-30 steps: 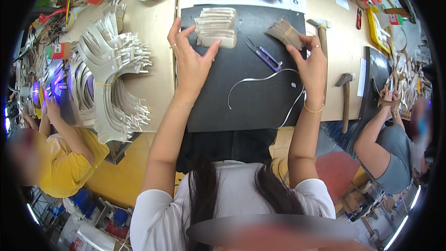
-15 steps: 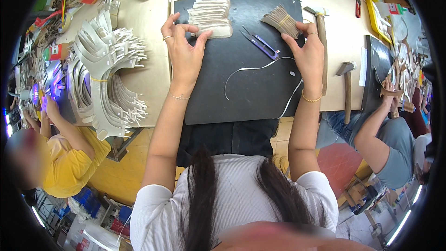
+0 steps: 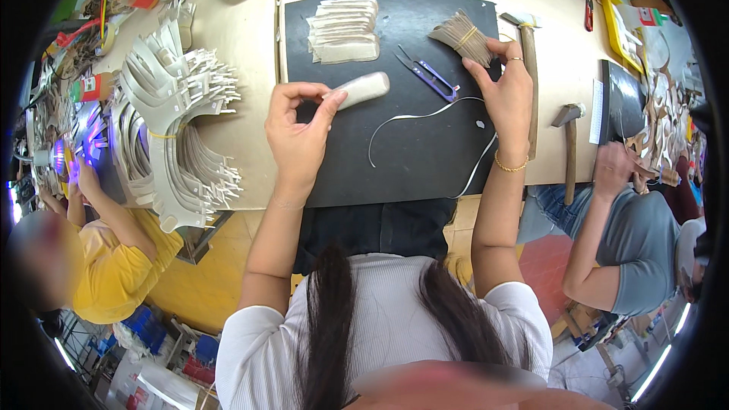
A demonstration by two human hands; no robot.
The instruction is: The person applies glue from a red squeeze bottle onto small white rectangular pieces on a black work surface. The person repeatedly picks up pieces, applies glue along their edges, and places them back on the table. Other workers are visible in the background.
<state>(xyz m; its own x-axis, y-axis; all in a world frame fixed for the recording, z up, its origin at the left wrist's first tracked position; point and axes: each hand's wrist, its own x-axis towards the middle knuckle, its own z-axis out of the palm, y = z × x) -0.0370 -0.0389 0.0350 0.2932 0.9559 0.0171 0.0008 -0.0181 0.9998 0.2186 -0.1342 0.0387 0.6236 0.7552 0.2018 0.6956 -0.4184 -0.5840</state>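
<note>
My left hand [image 3: 298,127] pinches one cream leather-like piece [image 3: 367,89], rounded at its far end, above the black mat [image 3: 342,175]. Just beyond it lies an overlapping row of similar cream pieces [image 3: 343,30]. My right hand [image 3: 507,91] has thumb and fingertips around the near right end of a bundle of brown pieces [image 3: 465,36], tied with a yellow band. Between the hands, a pair of blue-handled thread snips [image 3: 434,80] lies on the mat. A thin white strip [image 3: 418,115] curls below the snips.
Left of the mat stands a large stack of curved cream pieces [image 3: 163,159]. Two hammers, one nearer [image 3: 569,148] and one farther [image 3: 528,68], lie to the right. Co-workers in yellow [image 3: 114,273] and grey-blue [image 3: 645,258] sit on either side.
My left hand has come nearer and away from the cream row, now with one piece in its fingers. My right hand stays at the brown bundle. The right co-worker's hand has moved.
</note>
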